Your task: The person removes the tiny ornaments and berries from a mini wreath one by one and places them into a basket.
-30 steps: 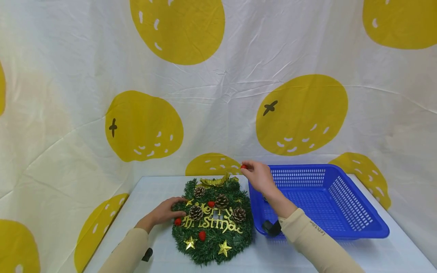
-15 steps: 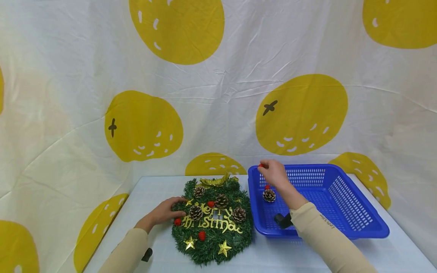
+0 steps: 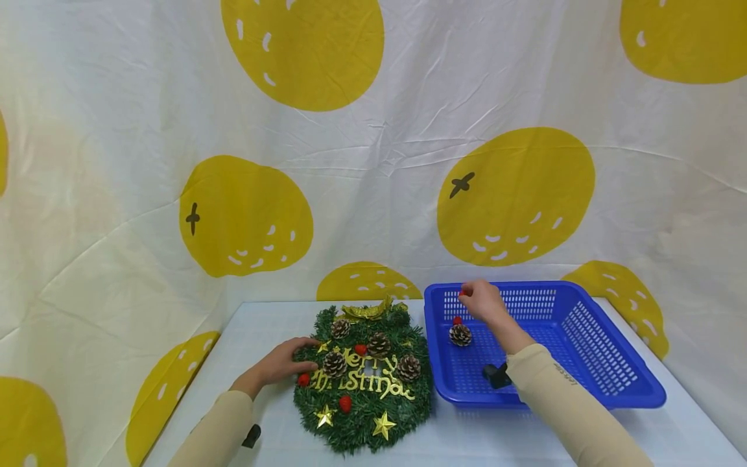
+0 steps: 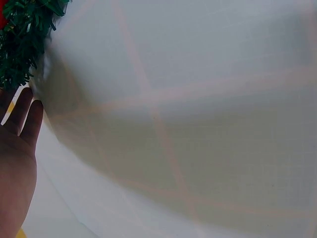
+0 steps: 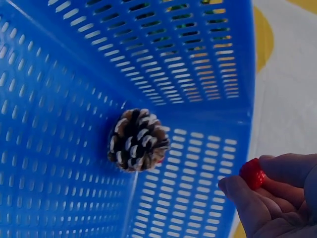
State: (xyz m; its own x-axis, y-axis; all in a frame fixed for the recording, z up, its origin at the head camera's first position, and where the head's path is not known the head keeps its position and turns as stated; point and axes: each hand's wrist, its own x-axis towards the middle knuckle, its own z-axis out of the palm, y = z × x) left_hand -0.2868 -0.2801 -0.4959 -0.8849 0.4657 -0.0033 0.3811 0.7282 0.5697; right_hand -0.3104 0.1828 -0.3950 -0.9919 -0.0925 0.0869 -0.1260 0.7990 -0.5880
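Between thumb and fingertips, my right hand [image 3: 483,300] pinches a small red berry ornament [image 5: 252,174] over the back left part of the blue plastic basket [image 3: 560,363]. Below it in the basket lie a pine cone [image 3: 460,335] and another red berry [image 3: 457,320]. At the left of the table is a green Christmas wreath [image 3: 356,433] bearing gold "Merry Christmas" lettering [image 3: 364,383], a gold bow, stars, several pine cones and red berries. My left hand [image 3: 286,360] rests at the wreath's left edge with fingers extended; in the left wrist view some fingertips are hidden by the greenery.
The basket's slotted left wall stands close beside the wreath's right side. Behind the white table [image 3: 257,324] hangs a white curtain [image 3: 373,194] printed with large yellow fruit.
My right hand has carried the red berry rightward, from the basket's back left corner to over its inside. The pine cone and berry in the basket have come into view. My left hand stays put.
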